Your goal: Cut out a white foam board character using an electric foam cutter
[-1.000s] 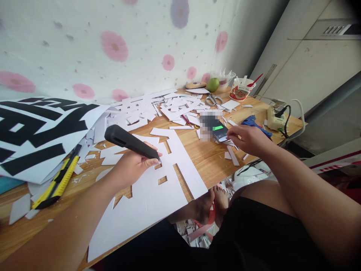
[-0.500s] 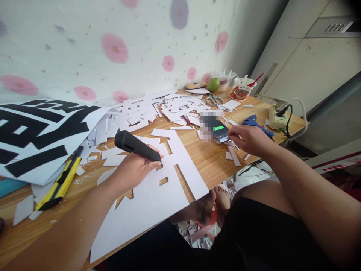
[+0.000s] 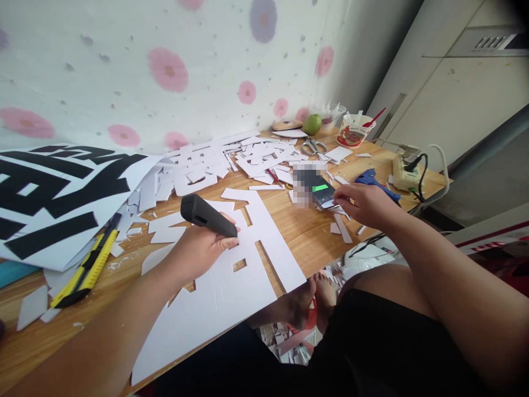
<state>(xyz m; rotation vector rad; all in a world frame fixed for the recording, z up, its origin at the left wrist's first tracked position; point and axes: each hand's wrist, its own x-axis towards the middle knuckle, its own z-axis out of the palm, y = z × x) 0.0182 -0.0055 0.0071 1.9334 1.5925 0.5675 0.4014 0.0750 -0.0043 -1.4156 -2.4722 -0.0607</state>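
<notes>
My left hand (image 3: 202, 245) is wrapped round a thick black handheld tool (image 3: 210, 216), held at a slant with its lower end against a white foam board (image 3: 202, 314). The tool's tip is hidden by my fingers. Several shapes are cut through the board, including small rectangles and a long slot, and it lies along the table's front edge. Over to the right, my right hand (image 3: 363, 203) has its fingers curled and fingertips pinched at the near end of a smartphone (image 3: 324, 193) with a lit screen. Whether anything is between those fingertips cannot be made out.
A yellow utility knife (image 3: 87, 264) lies left, beside a sheet with large black characters (image 3: 66, 182). White offcuts (image 3: 256, 157) cover the table's back. Scissors (image 3: 313, 145), a green apple (image 3: 313, 124), a paper bowl (image 3: 354, 132), a blue tool (image 3: 376, 183) and a power strip (image 3: 409, 172) stand right.
The top of the black tool has swung a little to the right and down, with my left hand turning slightly. My right hand and the phone look unchanged.
</notes>
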